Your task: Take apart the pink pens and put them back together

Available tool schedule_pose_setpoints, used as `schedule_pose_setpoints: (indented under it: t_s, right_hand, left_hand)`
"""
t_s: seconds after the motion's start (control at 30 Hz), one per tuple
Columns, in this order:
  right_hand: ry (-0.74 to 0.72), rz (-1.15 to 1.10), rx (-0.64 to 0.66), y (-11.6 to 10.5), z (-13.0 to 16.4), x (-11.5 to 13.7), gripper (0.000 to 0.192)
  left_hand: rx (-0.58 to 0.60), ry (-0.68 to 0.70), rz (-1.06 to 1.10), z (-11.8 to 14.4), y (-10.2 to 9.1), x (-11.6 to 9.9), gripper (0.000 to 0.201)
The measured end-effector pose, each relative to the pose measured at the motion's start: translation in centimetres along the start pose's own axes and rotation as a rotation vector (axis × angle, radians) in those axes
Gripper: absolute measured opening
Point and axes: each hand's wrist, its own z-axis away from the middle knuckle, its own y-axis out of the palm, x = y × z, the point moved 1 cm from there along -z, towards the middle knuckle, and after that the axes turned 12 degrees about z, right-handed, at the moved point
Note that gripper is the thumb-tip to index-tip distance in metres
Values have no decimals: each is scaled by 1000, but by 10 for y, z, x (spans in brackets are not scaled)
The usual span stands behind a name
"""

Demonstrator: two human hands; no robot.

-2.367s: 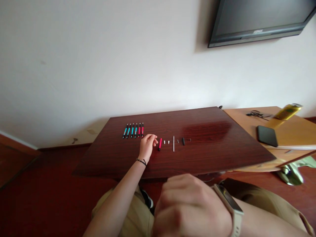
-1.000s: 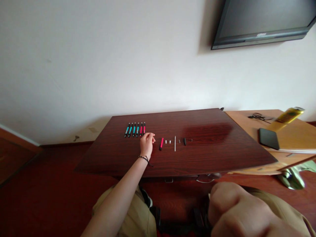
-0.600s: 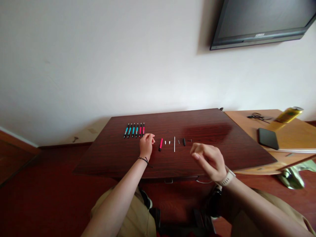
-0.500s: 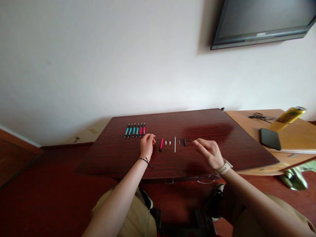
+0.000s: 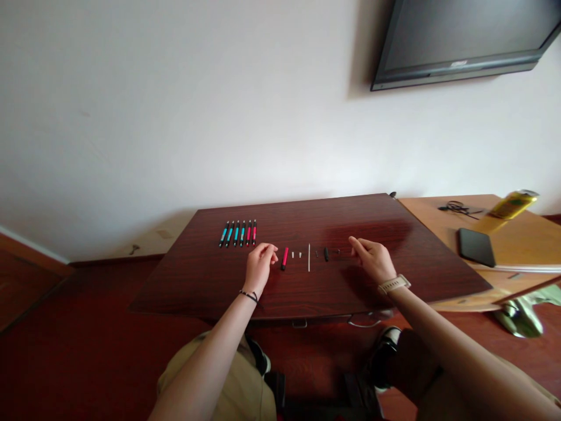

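Observation:
Pen parts lie in a row on the dark wooden table [image 5: 228,286]: a red barrel [image 5: 284,258], two tiny white pieces [image 5: 296,255], a thin white refill [image 5: 309,257], a black tip [image 5: 326,254] and a small spring [image 5: 336,251]. My left hand [image 5: 259,266] rests on the table just left of the red barrel, fingers loosely curled and holding nothing. My right hand [image 5: 372,258] rests at the right end of the row, fingertips close to the spring, nothing in its grip. Several assembled blue and red pens [image 5: 238,233] lie side by side farther back on the left.
A lighter wooden desk [image 5: 517,240] adjoins on the right, bearing a black phone [image 5: 472,247], a yellow can [image 5: 512,202] and a tangled cable [image 5: 456,206]. A dark screen [image 5: 460,35] hangs on the white wall. My knees show below the table edge.
My right hand came up from near my lap and settled on the table at the right end of the row of parts. My left hand stayed beside the red barrel.

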Motion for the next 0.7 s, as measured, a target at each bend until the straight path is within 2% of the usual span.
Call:
schedule_pose_setpoints:
  t_s: [0.17,0.33,0.43,0.53,0.7]
  right_hand:
    - [19,-152,7,4,-11,-8,60]
    - [11,-192,15,5,-13,-14,52]
    - [-31,-178,54,3,-6,-7,48]
    - [-103,-75,108,1,5,8,46]
    - [-127,-21,153,7,22,26,63]
  left_hand:
    - [88,48,-182,4,0,-7,26]
    - [95,80,-298,5,-3,-9,24]
    - [101,85,-312,6,-1,-8,20]
    - [117,160,-383,8,4,-9,10]
    - [171,336,-568,14,10,-9,15]
